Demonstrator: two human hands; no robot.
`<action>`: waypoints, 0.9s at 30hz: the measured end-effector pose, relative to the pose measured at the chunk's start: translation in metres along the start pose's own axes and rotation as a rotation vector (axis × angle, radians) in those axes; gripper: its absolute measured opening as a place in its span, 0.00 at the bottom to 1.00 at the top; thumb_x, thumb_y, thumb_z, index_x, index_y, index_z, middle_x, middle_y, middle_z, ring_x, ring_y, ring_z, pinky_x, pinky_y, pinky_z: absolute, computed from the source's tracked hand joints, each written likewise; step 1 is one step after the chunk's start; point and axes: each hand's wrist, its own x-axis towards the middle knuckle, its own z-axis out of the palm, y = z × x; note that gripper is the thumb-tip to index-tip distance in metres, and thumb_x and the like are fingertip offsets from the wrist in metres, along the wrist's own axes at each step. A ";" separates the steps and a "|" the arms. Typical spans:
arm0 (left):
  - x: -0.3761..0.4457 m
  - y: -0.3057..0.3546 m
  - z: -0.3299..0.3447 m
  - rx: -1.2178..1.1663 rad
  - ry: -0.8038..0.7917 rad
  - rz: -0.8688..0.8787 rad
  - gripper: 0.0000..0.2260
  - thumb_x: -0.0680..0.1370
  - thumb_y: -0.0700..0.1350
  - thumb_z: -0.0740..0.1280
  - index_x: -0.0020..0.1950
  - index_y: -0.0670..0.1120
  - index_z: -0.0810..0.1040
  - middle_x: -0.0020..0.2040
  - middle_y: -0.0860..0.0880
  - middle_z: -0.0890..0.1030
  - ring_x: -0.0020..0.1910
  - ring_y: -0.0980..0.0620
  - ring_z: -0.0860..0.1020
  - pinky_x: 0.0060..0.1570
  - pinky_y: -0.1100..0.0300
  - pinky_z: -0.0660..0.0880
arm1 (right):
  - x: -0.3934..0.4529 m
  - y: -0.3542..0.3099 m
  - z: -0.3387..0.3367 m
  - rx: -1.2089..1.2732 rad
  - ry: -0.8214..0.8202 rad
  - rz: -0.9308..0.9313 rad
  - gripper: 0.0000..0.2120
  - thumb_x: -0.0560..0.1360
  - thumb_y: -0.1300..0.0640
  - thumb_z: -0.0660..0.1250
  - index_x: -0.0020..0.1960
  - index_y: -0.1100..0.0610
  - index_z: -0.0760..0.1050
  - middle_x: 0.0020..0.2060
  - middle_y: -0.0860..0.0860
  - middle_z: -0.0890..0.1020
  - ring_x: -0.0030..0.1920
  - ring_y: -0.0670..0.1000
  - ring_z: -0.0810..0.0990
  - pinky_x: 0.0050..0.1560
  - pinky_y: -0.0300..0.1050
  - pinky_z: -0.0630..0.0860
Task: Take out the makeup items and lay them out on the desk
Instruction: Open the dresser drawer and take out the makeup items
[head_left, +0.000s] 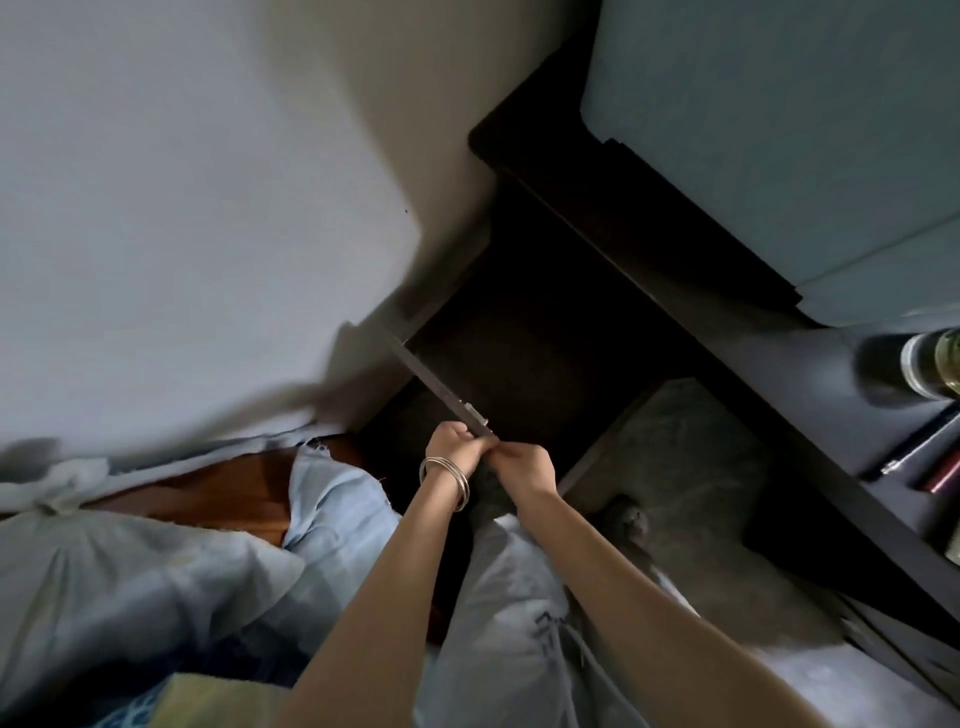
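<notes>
- I am closing my left hand (453, 435) and right hand (522, 462) together on the thin edge of a dark door (441, 387), apparently opening the unlit compartment.
- Next I am needing to reach inside; no makeup items are showing there.
- Farther off, the desk (810, 358) is carrying a jar (932, 361) against the pale wall (208, 156).

slim dark makeup sticks (919, 457) lying side by side on the dark desk (810, 364), far right edge
</notes>
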 end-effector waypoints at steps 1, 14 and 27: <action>0.002 0.001 0.001 0.011 -0.009 -0.017 0.15 0.71 0.42 0.73 0.29 0.46 0.69 0.28 0.50 0.71 0.29 0.55 0.71 0.31 0.62 0.67 | -0.002 0.000 0.003 0.023 0.029 -0.001 0.08 0.74 0.59 0.66 0.47 0.60 0.83 0.36 0.52 0.81 0.41 0.50 0.79 0.42 0.43 0.75; 0.010 0.055 0.024 0.018 -0.106 -0.002 0.20 0.70 0.46 0.74 0.57 0.36 0.77 0.50 0.42 0.82 0.52 0.45 0.80 0.40 0.64 0.71 | 0.007 -0.031 -0.027 0.269 0.320 0.002 0.05 0.74 0.61 0.67 0.48 0.58 0.81 0.35 0.51 0.79 0.33 0.46 0.75 0.26 0.29 0.69; 0.023 0.143 0.069 0.051 -0.215 0.116 0.24 0.74 0.45 0.68 0.66 0.37 0.69 0.60 0.39 0.77 0.59 0.41 0.77 0.61 0.50 0.74 | 0.042 -0.083 -0.088 0.328 0.419 -0.109 0.06 0.75 0.62 0.64 0.49 0.61 0.78 0.40 0.51 0.78 0.39 0.46 0.75 0.41 0.39 0.71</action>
